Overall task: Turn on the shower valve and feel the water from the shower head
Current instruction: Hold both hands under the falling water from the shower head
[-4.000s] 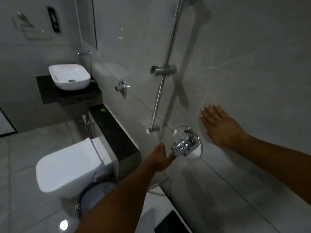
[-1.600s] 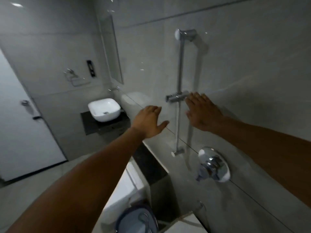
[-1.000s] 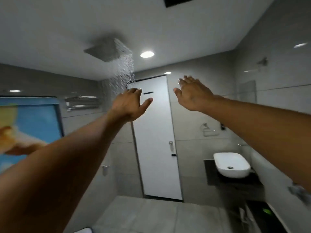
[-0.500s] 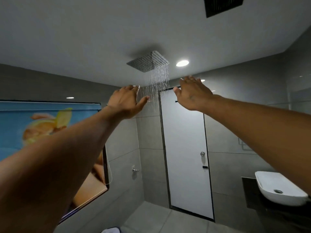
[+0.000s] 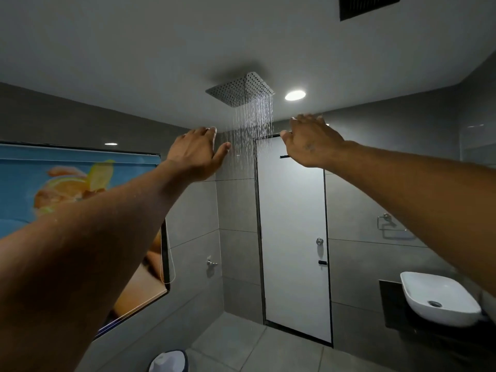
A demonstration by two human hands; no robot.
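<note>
Square perforated chrome shower head (image 5: pixel 239 89) streaming above and between my spread, empty fingers (image 5: pixel 206 131); water yields, nothing to grip; palms up.

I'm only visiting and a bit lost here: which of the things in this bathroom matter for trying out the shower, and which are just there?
Part of the job:
- shower head on the ceiling
- falling water
- left hand, open
- right hand, open

Just there:
- white door
- white basin
- towel ring
- fruit picture
- ceiling light
</note>
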